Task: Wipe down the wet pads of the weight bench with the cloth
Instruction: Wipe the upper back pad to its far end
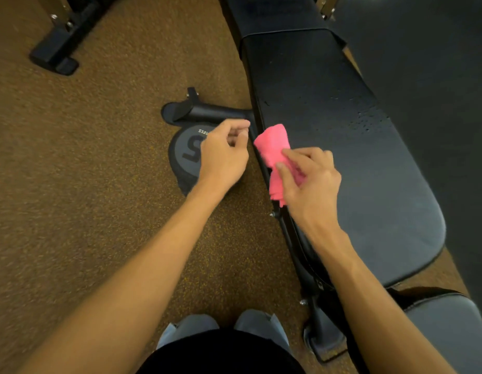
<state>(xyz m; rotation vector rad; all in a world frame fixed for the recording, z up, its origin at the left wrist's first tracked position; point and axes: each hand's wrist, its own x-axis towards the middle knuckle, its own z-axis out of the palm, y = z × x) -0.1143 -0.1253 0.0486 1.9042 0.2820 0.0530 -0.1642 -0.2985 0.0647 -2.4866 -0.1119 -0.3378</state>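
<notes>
Gripping the bunched pink cloth [272,147] in the right hand [310,184], with thumb and fingers [302,155] curling narrowly round its middle. Pinching it so that one wad is fanning out above the fingers and a shorter tail is hanging out below the thumb. Holding the cloth right over the near left edge of the long black bench pad [342,163]; not possible to tell whether touching the pad or hanging just above it.

Hovering the left hand [223,155] just beside the cloth, apart from it, out over the floor. Curling the fingers loosely inward there, leaving a small gap between thumb and fingertips, holding nothing and touching nothing.

Looking down on the long pad running away up the frame, with water droplets [369,120] beading across its far right part, well apart from the cloth. Seeing a second black pad [447,327] at the lower right, just beyond the rounded near end of the long one.

Standing on speckled brown flooring [72,184], with two pale shoe tips [188,325] showing at the bottom edge. Partly covering, with the left hand, a round grey weight plate [186,152] marked with a large 5, lying flat on the floor against the bench's black foot bar [210,112].
</notes>
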